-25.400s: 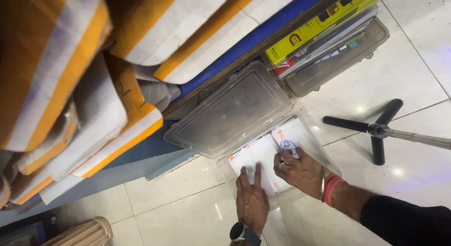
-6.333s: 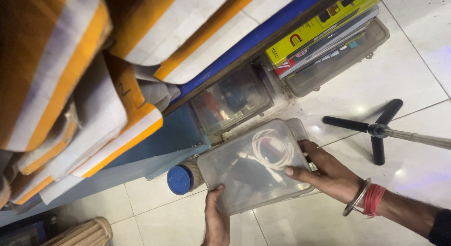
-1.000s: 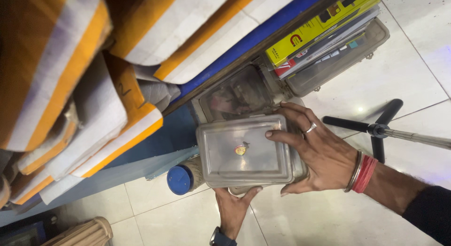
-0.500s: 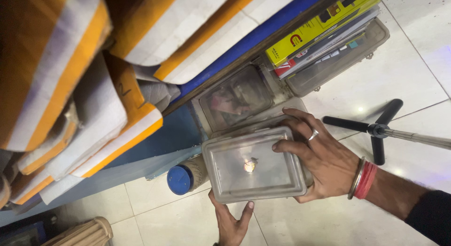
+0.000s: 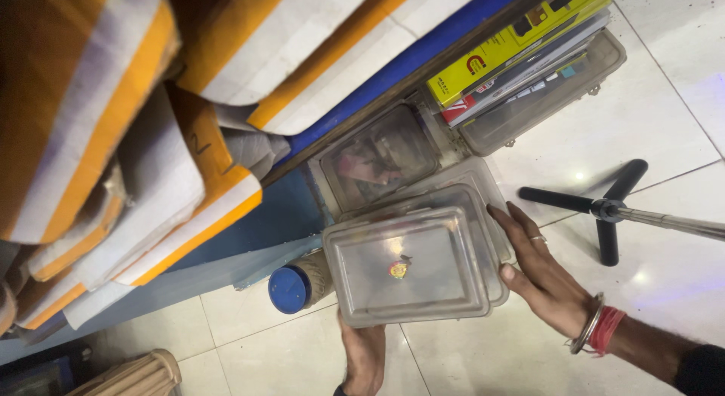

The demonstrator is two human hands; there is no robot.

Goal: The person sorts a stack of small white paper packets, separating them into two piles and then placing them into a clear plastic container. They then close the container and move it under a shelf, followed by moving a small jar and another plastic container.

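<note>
A clear plastic box (image 5: 408, 264) with its lid on sits in the middle, over the white tiled floor, with a small round sticker on the lid. My left hand (image 5: 364, 354) holds its near edge from below. My right hand (image 5: 540, 271), with a ring and a red wrist band, rests against the box's right side with fingers stretched along it. A second clear box (image 5: 377, 156) with things inside lies just behind it.
A jar with a blue lid (image 5: 291, 288) lies left of the box. A black tripod base (image 5: 604, 211) stands on the floor (image 5: 649, 131) at right. Stacked orange and white folded cloth (image 5: 151, 124) fills the left. A yellow package and a long clear case (image 5: 540, 86) lie at top right.
The box has come down slightly toward me. My right hand slid off the lid to the box's right side. My left hand stays under the near edge.
</note>
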